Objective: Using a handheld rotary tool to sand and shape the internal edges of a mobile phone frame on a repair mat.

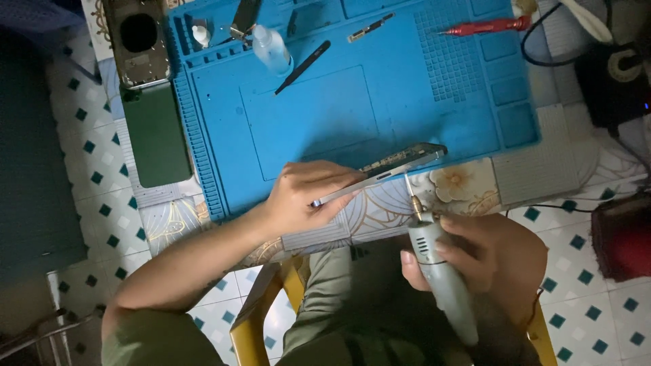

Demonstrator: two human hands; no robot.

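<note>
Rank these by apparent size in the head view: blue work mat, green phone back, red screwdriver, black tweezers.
1. blue work mat
2. green phone back
3. red screwdriver
4. black tweezers, close to the screwdriver in length, so those two are unsure.

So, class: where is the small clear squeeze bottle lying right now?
In the head view, the clear bottle lies on its side at the upper left of the blue work mat, just left of the black tweezers and far from both hands.
</note>
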